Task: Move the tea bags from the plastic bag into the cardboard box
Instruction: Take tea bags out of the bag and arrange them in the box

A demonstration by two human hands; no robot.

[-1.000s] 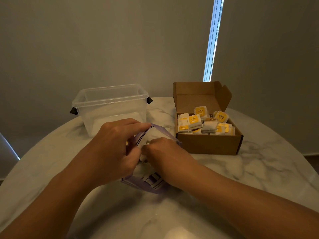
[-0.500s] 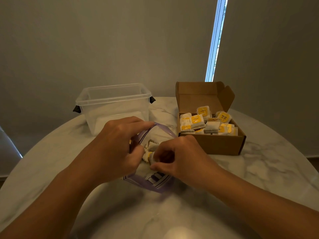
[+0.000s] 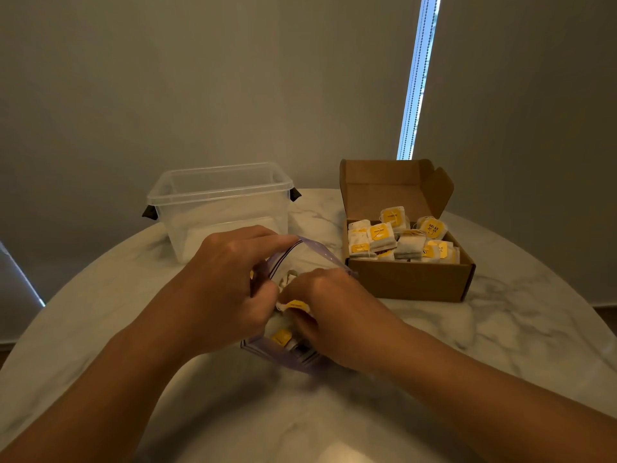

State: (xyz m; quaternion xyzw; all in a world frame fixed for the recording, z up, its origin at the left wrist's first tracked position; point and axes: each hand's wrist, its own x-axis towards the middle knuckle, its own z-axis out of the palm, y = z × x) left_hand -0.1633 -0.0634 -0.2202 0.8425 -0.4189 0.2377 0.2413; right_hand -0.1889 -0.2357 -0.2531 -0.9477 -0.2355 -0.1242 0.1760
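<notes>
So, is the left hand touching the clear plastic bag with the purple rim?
Touching. The head view shows the left hand pinching the purple rim of the clear plastic bag, holding it open.

i'm counting two hands here, left hand (image 3: 227, 279) and right hand (image 3: 330, 309). one plastic bag (image 3: 310, 259), one cardboard box (image 3: 410, 279), one clear tub (image 3: 220, 202). tea bags (image 3: 409, 243) in the box, roughly ten showing, heaped; two yellow tags (image 3: 282, 336) inside the bag.

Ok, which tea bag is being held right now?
The yellow-tagged tea bag the right hand pinches at the plastic bag opening; the rest lie loose.
</notes>
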